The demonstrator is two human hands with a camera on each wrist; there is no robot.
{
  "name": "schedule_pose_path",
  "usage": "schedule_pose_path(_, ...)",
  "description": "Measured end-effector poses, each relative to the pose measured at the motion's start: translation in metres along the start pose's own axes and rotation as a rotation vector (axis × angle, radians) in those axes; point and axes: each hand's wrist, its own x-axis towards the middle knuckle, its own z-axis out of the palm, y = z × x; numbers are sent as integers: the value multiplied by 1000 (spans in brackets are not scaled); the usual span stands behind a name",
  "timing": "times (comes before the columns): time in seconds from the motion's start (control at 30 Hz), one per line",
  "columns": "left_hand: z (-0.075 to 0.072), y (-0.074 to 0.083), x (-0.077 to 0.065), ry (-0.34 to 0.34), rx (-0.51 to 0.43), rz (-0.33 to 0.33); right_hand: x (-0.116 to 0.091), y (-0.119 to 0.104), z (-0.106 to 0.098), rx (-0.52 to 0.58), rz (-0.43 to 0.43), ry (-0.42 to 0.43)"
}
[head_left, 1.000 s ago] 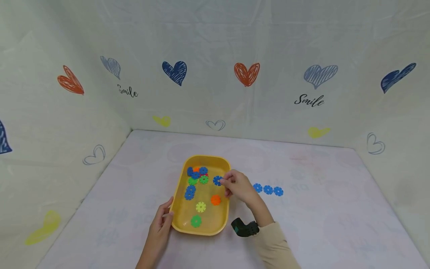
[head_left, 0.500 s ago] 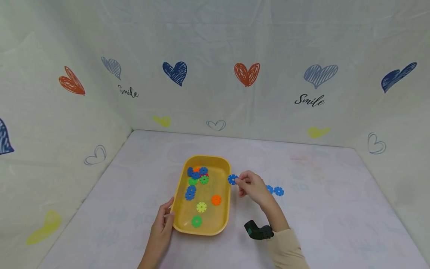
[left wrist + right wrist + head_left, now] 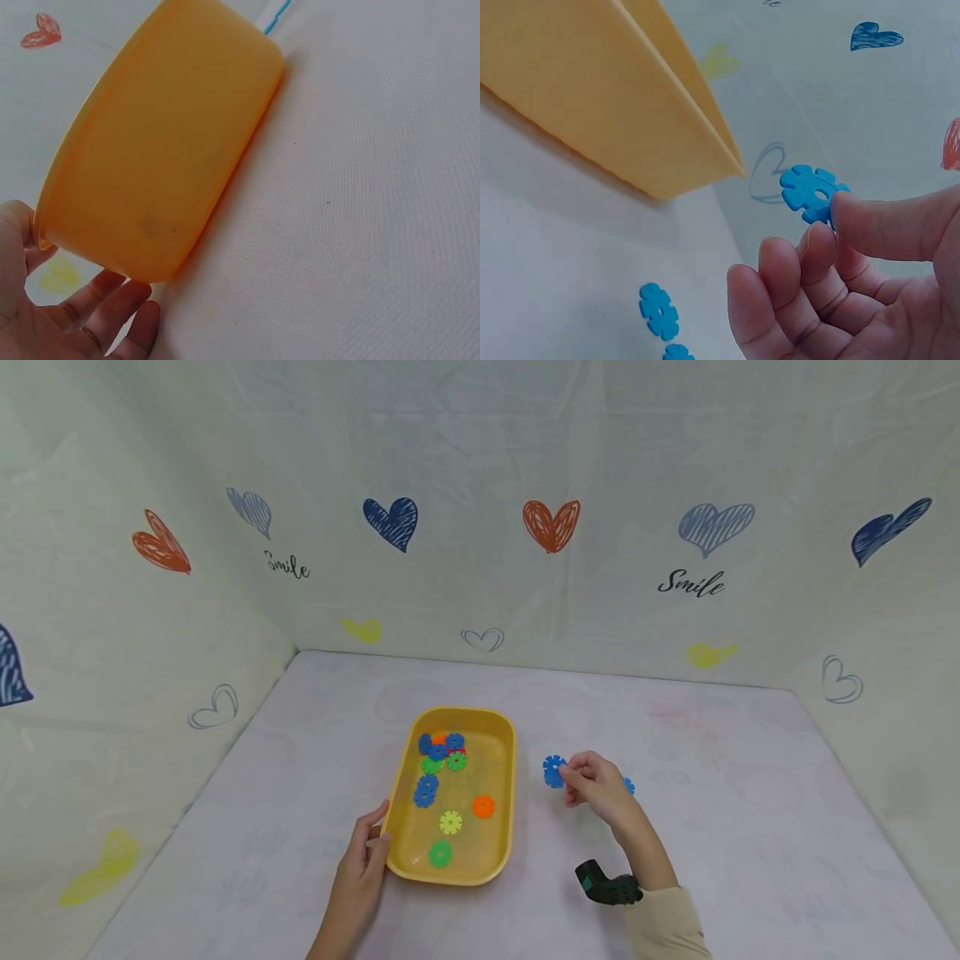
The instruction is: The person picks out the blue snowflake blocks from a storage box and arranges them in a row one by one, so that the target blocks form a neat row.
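My right hand [image 3: 597,785] pinches a blue notched plastic disc [image 3: 810,191] between thumb and fingertips, raised over the table just right of the yellow tray [image 3: 512,793]. In the head view this disc overlaps another blue disc below it. More blue discs lie flat on the table; the right wrist view shows one disc [image 3: 659,311] and part of a second disc [image 3: 679,353]. One blue disc [image 3: 629,786] peeks out past my right hand. My left hand [image 3: 362,864] holds the tray at its near left side, thumb by the rim and fingers against the outer wall [image 3: 150,165].
Inside the tray lie several notched discs, among them an orange disc [image 3: 483,807], a yellow disc [image 3: 450,822], a green disc [image 3: 440,854] and a mixed cluster at the far end. A white curtain [image 3: 480,460] printed with hearts stands behind and beside the table [image 3: 750,827].
My right hand has carried the blue disc from above the tray's right side out to the right, over the table. My left hand and the tray have stayed in place.
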Motion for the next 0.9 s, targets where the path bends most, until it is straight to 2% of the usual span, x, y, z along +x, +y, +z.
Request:
schedule_pose_path(0.3,-1,2,-4,-20,-8,71,-3,17,-19,24,39,26)
schedule_pose_path(0.9,-2,-1,-3,-34,-24,53,-8,63,-59,14,186,132)
